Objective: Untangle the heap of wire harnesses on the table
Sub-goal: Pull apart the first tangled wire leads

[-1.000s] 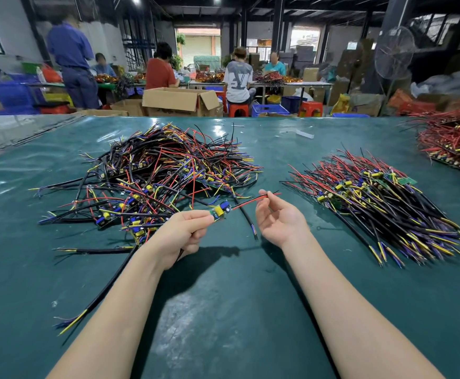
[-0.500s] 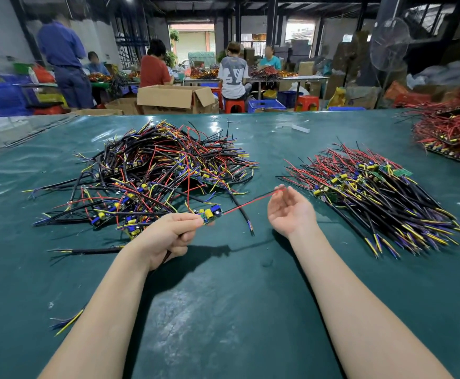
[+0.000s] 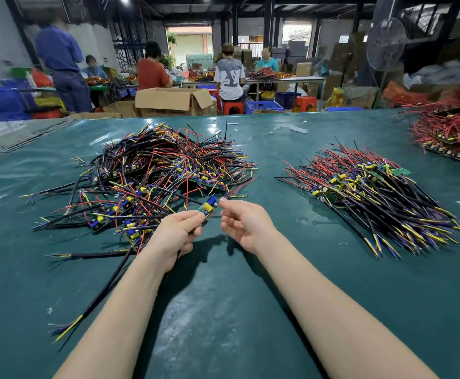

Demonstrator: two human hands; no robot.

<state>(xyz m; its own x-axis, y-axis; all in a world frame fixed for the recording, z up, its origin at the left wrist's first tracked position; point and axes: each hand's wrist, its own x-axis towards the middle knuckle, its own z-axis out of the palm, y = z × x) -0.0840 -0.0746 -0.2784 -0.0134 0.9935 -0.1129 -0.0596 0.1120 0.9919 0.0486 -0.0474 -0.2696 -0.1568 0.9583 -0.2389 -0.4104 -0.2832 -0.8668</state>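
Beside the heap (image 3: pixel 152 176), my left hand (image 3: pixel 172 233) pinches a circuit board (image 3: pixel 208 207) steady; my right hand (image 3: pixel 241 222) pinches its red wire (image 3: pixel 237 197) to free it.

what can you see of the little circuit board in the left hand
The small green circuit board carries a yellow cylindrical part and a blue part on top. It is held tilted above the green table mat, just in front of the tangled harness heap. The left hand pinches its near end; a black cable trails from that hand down to the mat. The right hand pinches a blurred red wire at its far end.
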